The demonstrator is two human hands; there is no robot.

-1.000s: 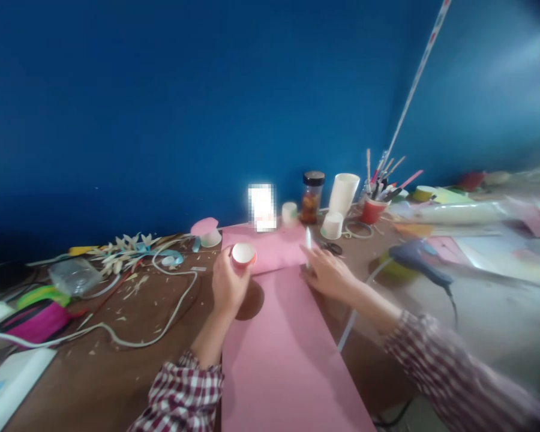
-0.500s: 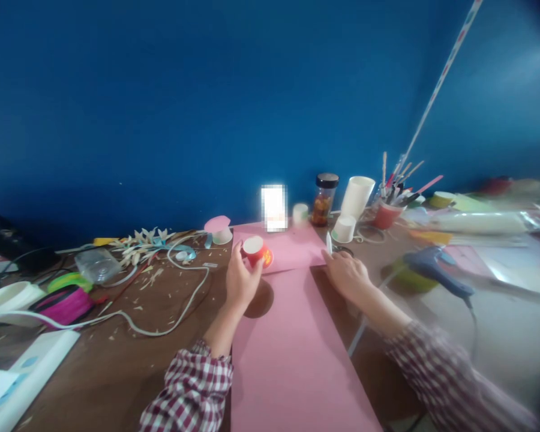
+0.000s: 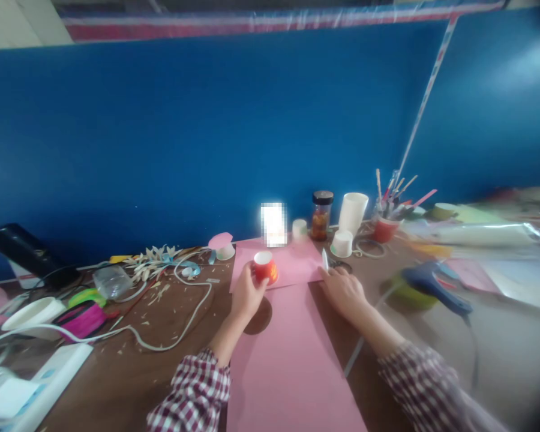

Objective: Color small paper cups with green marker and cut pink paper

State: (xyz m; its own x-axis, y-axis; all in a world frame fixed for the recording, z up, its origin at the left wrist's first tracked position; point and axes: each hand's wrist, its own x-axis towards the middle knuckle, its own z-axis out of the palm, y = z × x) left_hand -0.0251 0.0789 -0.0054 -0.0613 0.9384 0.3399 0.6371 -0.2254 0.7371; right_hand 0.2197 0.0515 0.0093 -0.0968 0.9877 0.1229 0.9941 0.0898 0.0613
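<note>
My left hand is closed around a small red paper cup with a yellow-orange print and a white inside. The cup is nearly upright above the pink paper sheet, its mouth facing up. At the sheet's right edge my right hand is closed with the fingers bent down, and a slim white pen-like stick juts up from its fingertips. Just beyond those fingers lies a dark ring-shaped thing, partly hidden. A second pink piece crosses the far end of the sheet.
White paper cups, a jar with a black lid and a red cup of brushes stand at the back. A blue glue gun lies right. On the left are white cables, tape rolls and a power strip.
The camera view has tilted up. My left hand has moved slightly right and turned the red cup more upright. My right hand stays at the sheet's edge with the white stick.
</note>
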